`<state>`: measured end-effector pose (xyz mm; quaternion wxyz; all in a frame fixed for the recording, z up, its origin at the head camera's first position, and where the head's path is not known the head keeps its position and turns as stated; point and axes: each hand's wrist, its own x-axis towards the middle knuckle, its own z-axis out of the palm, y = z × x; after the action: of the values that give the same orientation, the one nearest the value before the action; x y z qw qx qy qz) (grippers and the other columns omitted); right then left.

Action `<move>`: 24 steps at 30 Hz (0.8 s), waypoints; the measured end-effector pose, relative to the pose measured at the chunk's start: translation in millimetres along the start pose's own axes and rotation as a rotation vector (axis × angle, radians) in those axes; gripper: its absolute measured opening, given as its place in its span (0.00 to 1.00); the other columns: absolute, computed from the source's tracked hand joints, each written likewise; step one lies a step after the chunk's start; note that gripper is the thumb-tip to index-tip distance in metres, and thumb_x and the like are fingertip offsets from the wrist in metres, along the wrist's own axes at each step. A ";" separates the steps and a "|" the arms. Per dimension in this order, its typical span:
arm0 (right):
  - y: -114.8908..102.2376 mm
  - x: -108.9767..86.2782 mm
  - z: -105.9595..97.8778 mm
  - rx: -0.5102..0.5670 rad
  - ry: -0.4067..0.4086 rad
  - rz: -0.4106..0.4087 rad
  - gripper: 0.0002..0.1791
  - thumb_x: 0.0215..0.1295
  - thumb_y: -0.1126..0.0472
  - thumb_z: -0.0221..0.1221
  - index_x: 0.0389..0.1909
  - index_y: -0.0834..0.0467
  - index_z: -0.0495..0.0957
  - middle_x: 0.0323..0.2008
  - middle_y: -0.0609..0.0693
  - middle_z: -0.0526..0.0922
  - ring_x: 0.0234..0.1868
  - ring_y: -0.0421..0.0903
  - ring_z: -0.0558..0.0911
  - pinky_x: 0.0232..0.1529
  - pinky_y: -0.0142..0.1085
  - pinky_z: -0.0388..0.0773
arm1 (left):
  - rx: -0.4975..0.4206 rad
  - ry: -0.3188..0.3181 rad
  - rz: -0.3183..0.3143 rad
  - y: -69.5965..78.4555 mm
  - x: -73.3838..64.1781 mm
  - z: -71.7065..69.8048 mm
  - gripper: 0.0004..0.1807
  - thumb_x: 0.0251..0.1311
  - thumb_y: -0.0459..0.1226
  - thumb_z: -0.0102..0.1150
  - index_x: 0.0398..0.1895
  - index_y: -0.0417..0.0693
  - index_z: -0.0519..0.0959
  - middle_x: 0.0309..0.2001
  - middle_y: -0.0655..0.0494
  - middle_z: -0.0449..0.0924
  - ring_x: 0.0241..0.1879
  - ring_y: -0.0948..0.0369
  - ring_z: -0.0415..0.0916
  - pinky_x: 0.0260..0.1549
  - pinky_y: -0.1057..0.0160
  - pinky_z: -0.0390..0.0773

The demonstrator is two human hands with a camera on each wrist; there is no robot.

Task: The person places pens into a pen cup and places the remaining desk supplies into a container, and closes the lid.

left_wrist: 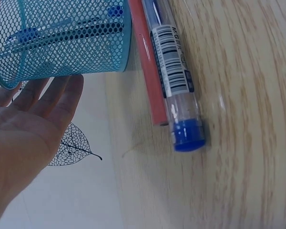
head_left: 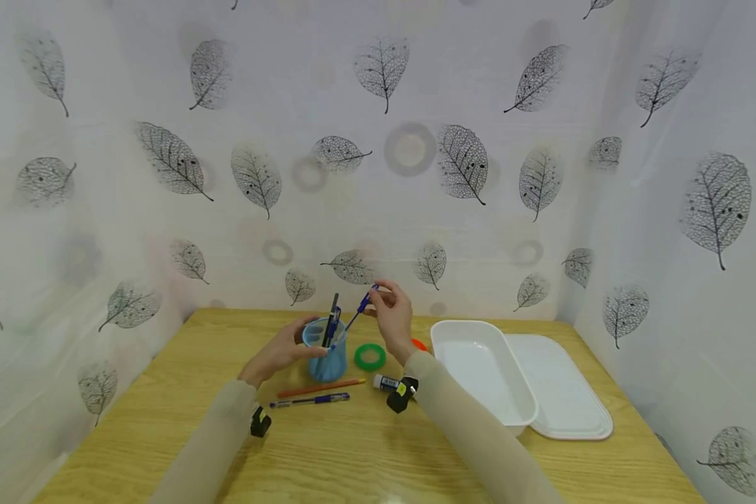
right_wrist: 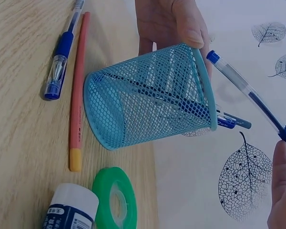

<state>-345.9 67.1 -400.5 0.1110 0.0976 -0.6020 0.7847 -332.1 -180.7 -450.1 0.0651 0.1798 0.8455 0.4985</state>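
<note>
A blue mesh pen cup [head_left: 331,365] stands on the table with several pens inside. My left hand [head_left: 283,352] grips it near the rim, thumb on the near side and fingers behind, as the right wrist view shows from the side. My right hand [head_left: 393,315] pinches a blue gel pen [head_left: 363,302] by its upper part. The pen slants, its blue end beside the cup's rim in the right wrist view. In front of the cup lie a red pencil [right_wrist: 77,95] and another blue gel pen [left_wrist: 174,71], side by side.
Right of the cup lies a green tape roll [head_left: 369,357], with a glue stick [head_left: 386,382] nearer me. An orange-red round thing [head_left: 419,344] is partly hidden by the right wrist. Farther right are a white tray [head_left: 529,399] and its flat white lid [head_left: 573,392]. A leaf-patterned curtain [head_left: 327,210] hangs behind.
</note>
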 end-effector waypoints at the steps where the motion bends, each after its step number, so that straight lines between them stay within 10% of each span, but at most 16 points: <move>1: 2.7 2.1 -0.2 0.000 0.004 -0.003 0.15 0.69 0.65 0.58 0.56 0.60 0.77 0.39 0.56 0.83 0.35 0.44 0.83 0.48 0.57 0.80 | -0.004 0.000 -0.001 -0.8 0.4 -0.1 0.47 0.55 0.48 0.71 0.75 0.54 0.57 0.68 0.42 0.67 0.64 0.45 0.68 0.61 0.40 0.69; 24: 34.4 14.0 10.6 -0.233 -0.031 -0.080 0.13 0.69 0.63 0.60 0.53 0.55 0.79 0.45 0.63 0.84 0.40 0.50 0.86 0.44 0.49 0.84 | -0.023 -0.013 0.015 3.8 -0.6 -0.3 0.46 0.57 0.46 0.69 0.75 0.50 0.56 0.67 0.41 0.68 0.63 0.45 0.70 0.60 0.42 0.70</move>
<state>-369.1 49.1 -425.5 0.1435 0.1199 -0.6864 0.7028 -330.6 -179.5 -446.7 0.0690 0.1887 0.8378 0.5077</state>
